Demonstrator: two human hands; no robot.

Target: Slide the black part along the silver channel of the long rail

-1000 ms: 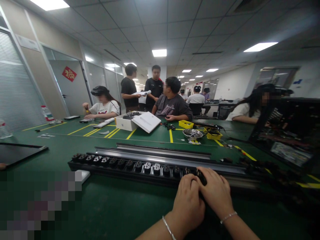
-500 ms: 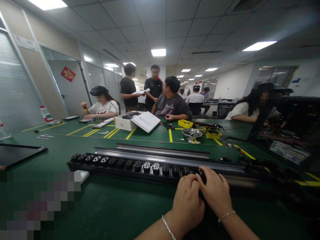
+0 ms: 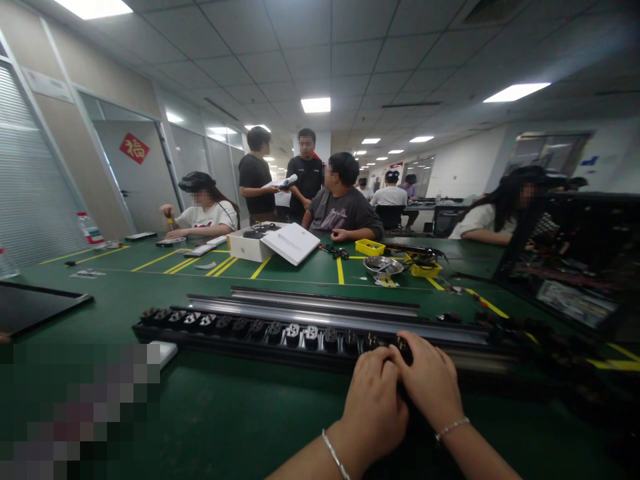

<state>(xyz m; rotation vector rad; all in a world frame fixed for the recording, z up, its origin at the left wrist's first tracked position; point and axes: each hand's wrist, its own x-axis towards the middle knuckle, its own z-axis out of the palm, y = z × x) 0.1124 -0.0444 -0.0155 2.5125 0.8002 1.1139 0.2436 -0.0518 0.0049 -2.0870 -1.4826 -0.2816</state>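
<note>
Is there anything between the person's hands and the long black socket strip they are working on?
Nothing visible. Both the left hand and the right hand already rest on the socket strip near its right part, fingers curled over a socket module there.

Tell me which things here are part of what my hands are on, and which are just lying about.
In hand:
left hand and right hand, both pressed on the black socket rail
silver rails right behind it

Lying about:
white open box
yellow tray
metal bowl
water bottle
</note>
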